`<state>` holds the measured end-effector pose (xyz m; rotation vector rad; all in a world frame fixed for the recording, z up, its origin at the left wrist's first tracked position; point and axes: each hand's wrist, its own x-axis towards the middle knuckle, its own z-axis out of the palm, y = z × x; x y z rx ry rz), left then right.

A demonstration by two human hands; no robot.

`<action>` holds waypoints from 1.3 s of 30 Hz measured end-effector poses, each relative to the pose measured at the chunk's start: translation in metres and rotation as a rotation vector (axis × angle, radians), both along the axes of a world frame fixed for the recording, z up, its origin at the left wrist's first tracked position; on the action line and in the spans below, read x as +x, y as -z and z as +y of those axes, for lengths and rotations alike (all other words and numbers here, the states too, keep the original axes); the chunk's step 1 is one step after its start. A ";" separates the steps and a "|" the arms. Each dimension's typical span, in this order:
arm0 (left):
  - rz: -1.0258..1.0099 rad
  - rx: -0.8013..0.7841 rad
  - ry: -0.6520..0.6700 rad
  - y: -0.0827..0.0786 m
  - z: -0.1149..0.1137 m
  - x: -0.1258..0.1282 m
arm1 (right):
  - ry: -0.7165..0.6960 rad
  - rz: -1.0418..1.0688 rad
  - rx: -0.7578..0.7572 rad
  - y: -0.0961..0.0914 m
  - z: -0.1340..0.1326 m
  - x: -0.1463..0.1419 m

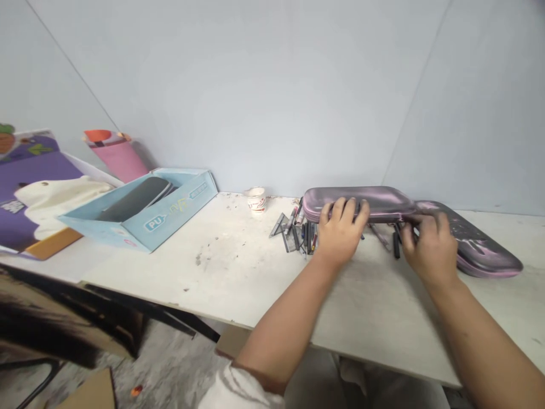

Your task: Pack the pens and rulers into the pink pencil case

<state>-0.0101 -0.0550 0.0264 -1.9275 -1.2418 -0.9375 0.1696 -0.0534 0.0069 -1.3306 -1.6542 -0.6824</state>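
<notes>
A purple hard-shell pencil case lies on the white table. My left hand rests on the case's front edge, its fingers curled over it. My right hand is closed at the case's right end, pinching by the zipper near a dark pen. A second purple case lies to the right, partly behind my right hand. Several pens, markers and a clear ruler lie scattered just left of my left hand.
A small white cup stands near the wall. A light blue open box holding a dark flat object sits at the left, with a purple carton and a pink container beyond. The table's front edge runs below my arms.
</notes>
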 end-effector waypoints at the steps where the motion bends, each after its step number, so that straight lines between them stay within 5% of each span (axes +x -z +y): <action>1: -0.013 -0.012 0.009 -0.001 -0.001 -0.001 | -0.008 0.005 0.003 0.001 0.000 0.001; 10: -0.174 -0.162 0.080 -0.013 -0.003 -0.022 | -0.026 0.131 -0.027 -0.012 -0.007 -0.008; 18: -0.252 -0.213 0.196 -0.023 -0.004 -0.026 | -0.091 0.499 -0.042 -0.021 0.001 0.017; 27: -0.465 -0.329 0.402 -0.028 -0.003 -0.017 | -0.410 0.925 -0.274 -0.020 0.012 0.026; 31: -0.741 -0.476 0.627 -0.024 0.002 -0.009 | -0.553 0.997 -0.424 -0.018 0.014 0.015; 35: -1.253 -0.582 0.879 -0.024 0.009 0.000 | -0.568 0.949 -0.674 -0.012 0.014 0.000; 39: -1.549 -0.665 0.990 -0.025 0.015 -0.008 | -0.668 1.055 -0.797 -0.012 0.013 -0.006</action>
